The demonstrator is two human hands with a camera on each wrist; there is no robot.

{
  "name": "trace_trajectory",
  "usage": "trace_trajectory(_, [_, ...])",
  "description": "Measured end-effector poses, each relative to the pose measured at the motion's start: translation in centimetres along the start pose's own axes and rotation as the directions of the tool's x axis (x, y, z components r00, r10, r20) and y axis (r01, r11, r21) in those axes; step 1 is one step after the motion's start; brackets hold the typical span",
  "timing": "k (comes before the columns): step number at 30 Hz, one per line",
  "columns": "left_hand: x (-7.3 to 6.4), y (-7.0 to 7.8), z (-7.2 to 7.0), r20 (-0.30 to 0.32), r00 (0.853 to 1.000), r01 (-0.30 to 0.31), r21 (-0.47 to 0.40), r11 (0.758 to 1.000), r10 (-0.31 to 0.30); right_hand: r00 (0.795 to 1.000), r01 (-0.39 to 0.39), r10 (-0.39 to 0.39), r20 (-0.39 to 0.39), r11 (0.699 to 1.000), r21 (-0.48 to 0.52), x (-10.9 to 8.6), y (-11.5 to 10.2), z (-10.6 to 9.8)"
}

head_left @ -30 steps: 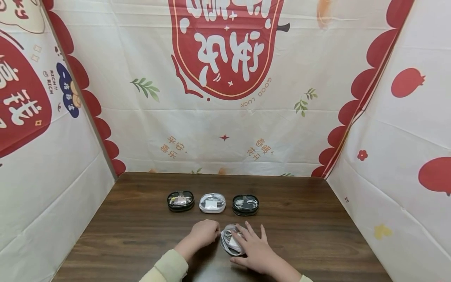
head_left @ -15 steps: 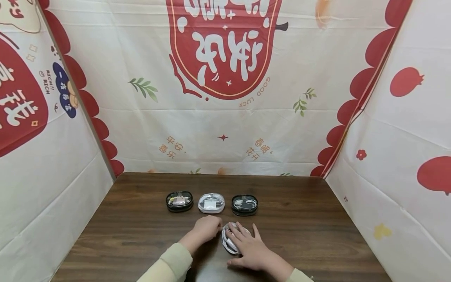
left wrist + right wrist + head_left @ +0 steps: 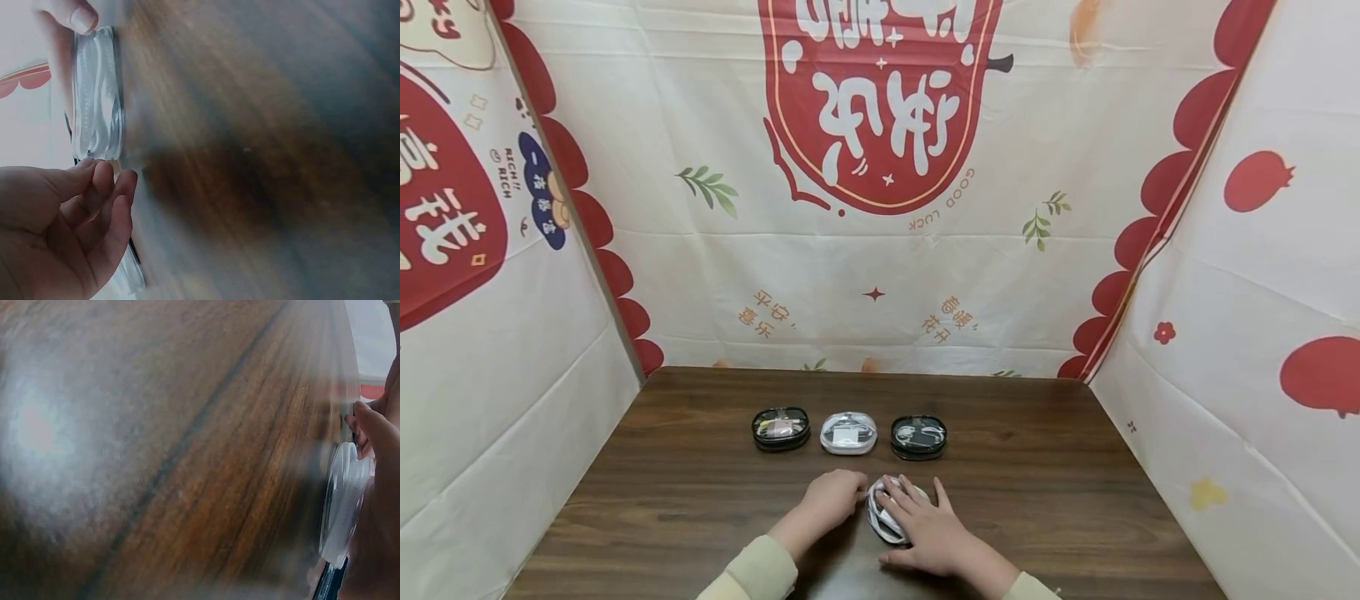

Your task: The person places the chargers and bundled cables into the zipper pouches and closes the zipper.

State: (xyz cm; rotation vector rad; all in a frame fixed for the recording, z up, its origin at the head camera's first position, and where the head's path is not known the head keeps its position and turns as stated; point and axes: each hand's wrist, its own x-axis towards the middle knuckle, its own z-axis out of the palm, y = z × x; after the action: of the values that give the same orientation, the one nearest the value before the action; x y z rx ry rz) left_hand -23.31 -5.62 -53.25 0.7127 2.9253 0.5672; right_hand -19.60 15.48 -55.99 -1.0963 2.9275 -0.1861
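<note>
A small round clear-topped pouch with white trim (image 3: 882,518) lies on the table near the front; a white item shows inside it. My right hand (image 3: 928,527) presses on its top with straight, spread fingers, the thumb along the near side. My left hand (image 3: 831,500) is at the pouch's left end. In the left wrist view, thumb and forefinger of the left hand (image 3: 69,219) pinch the zipper pull at the end of the pouch (image 3: 98,94); the pull itself is mostly hidden by the fingertips. The right wrist view shows the pouch (image 3: 344,500) beside the right palm.
Behind the hands, three similar oval pouches stand in a row on the brown wooden table (image 3: 1037,467): a black one (image 3: 781,429), a white one (image 3: 848,433) and another black one (image 3: 919,437). Printed cloth walls (image 3: 850,258) enclose the table's back and sides.
My right hand has shifted slightly left, its fingers covering more of the pouch. My left hand moved a little away from me, then back, staying at the pouch's left end.
</note>
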Motion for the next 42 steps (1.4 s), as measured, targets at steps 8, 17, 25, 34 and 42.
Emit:
trace_trajectory(8, [-0.6, -0.3, 0.1, -0.054, 0.998, -0.035, -0.029, 0.999, 0.034, 1.0, 0.023, -0.023, 0.018, 1.0, 0.005, 0.3, 0.3, -0.1])
trace_trajectory(17, [-1.0, -0.4, 0.3, -0.053, 0.999, -0.002, -0.091, 0.996, -0.003, 0.998, 0.058, -0.057, -0.014, 0.997, 0.049, 0.0, 0.3, -0.4])
trace_trajectory(25, [-1.2, -0.3, 0.1, -0.057, 0.998, 0.021, -0.06, 0.998, -0.025, 0.998, 0.061, -0.06, -0.033, 0.997, 0.04, -0.5, -0.3, -0.7])
trace_trajectory(34, [-2.2, 0.5, -0.3, -0.017, 0.999, -0.039, -0.009, 0.999, 0.039, 1.0, 0.011, -0.011, -0.006, 1.0, -0.003, -0.5, -0.7, -0.6])
trace_trajectory(42, [-2.8, 1.4, 0.5, 0.06, 0.995, -0.068, -0.144, 0.987, 0.078, 1.0, -0.011, 0.011, -0.01, 1.0, 0.012, -0.5, -0.7, -0.3])
